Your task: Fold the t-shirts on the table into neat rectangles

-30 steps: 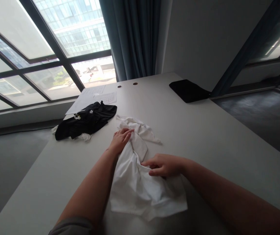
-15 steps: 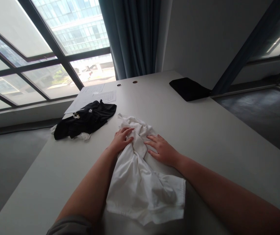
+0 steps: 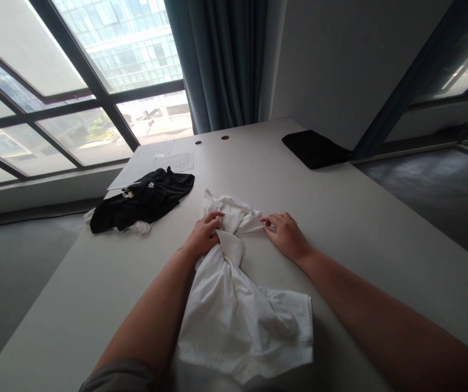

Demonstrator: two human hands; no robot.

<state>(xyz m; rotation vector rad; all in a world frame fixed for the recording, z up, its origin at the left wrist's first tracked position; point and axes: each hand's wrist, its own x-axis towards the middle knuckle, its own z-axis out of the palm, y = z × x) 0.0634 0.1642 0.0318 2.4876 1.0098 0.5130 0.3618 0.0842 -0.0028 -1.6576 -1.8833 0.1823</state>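
Note:
A crumpled white cloth garment (image 3: 244, 310) lies lengthwise on the table, its wide hemmed end toward me and its far end bunched and twisted. My left hand (image 3: 206, 234) grips the left side of the bunched part, fingers curled into the fabric. At the right, my right hand (image 3: 285, 233) pinches a fold of the same garment between thumb and fingers, pulled out sideways over the table.
On the white table (image 3: 135, 299), a black garment (image 3: 144, 198) with some white cloth beneath it lies at the left, near paper sheets (image 3: 176, 161). A flat black item (image 3: 315, 149) rests at the back right. Windows and a blue curtain (image 3: 221, 65) stand behind.
My right hand has moved right and slightly away from me, closing on a fold and drawing it outward. My left hand has closed more on the fabric. The garment's far end has shifted slightly right.

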